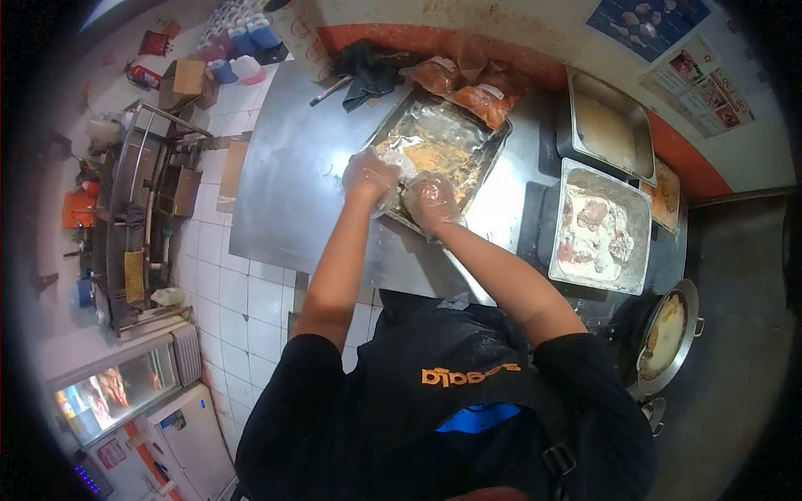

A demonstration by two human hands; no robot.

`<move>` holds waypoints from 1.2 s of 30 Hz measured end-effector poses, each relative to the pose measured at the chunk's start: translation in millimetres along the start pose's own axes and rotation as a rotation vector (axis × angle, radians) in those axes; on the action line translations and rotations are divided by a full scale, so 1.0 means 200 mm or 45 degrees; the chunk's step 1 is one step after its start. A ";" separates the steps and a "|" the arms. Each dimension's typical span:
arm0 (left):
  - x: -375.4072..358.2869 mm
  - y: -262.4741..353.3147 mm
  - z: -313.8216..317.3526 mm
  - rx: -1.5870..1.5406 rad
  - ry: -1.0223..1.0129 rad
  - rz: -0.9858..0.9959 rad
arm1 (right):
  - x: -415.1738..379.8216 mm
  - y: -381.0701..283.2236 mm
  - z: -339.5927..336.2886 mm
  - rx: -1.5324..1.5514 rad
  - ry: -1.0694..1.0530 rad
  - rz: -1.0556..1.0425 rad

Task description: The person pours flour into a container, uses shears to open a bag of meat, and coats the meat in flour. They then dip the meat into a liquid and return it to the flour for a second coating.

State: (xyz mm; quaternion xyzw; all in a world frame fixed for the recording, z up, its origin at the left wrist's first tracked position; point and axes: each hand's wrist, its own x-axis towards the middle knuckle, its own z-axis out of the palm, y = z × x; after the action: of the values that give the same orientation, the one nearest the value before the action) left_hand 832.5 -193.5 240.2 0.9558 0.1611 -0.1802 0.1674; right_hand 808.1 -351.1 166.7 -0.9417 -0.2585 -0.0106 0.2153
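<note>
foil-lined tray [451, 138] with a layer of yellowish breading crumbs lies tilted on the steel counter [284, 192], and both hands work at its near corner. left hand [370, 177], covered with a thin clear plastic glove, is curled over a pale piece of food [404, 167] at the edge of the tray; the fingers are bent down around it, but i cannot tell how firmly they grip. right hand [432, 200], also gloved, is just beside the left one, fingers closed loosely on the tray corner, and what it holds under the glove is hidden.

just behind the tray are plastic bags [468, 88] with orange-red content, and a dark cloth [368, 71] lies near them. to the right of the tray stands a deep steel pan [597, 230] with meat pieces in white batter, and behind it another pan [608, 125] with a pale mixture. a round pan [668, 334] with yellow liquid is lower right, well apart from the hands.
</note>
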 end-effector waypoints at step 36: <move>0.17 -0.02 0.32 -0.471 -0.074 0.225 | -0.07 0.19 -0.25 0.435 0.475 0.725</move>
State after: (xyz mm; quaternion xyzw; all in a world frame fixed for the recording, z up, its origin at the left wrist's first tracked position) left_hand 842.6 -204.9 168.8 0.9136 0.1021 -0.1598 0.3597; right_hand 818.1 -407.7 195.7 -0.9083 0.0592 -0.0782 0.4067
